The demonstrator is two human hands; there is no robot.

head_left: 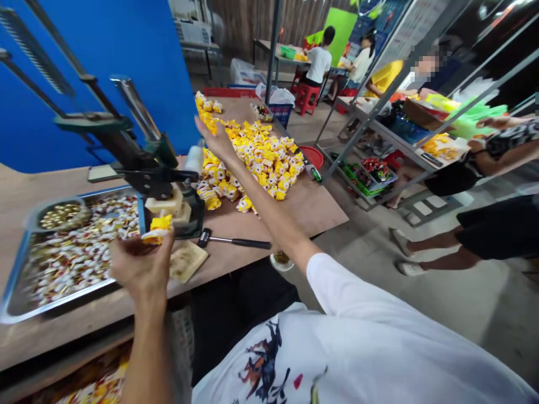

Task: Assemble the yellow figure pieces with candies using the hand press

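My left hand [141, 261] is closed on a small yellow-and-white piece [160, 223], pinched in front of the base of a dark green hand press [158, 174]. My right hand [217, 137] reaches past the press with its fingers stretched out, holding nothing visible. It hangs over the near side of a heap of yellow-and-white stuffed pieces [269, 160]. Just below its fingers a white cylinder [194, 160] stands out beside the press. Finer detail on the held piece is too small to make out.
A metal tray [12, 297] of small white and gold parts lies left, with a bowl of gold parts [61, 216] in it. A hammer [236, 242] and a pale block [187, 261] lie near the table edge. People work at other tables behind a metal post [273, 53].
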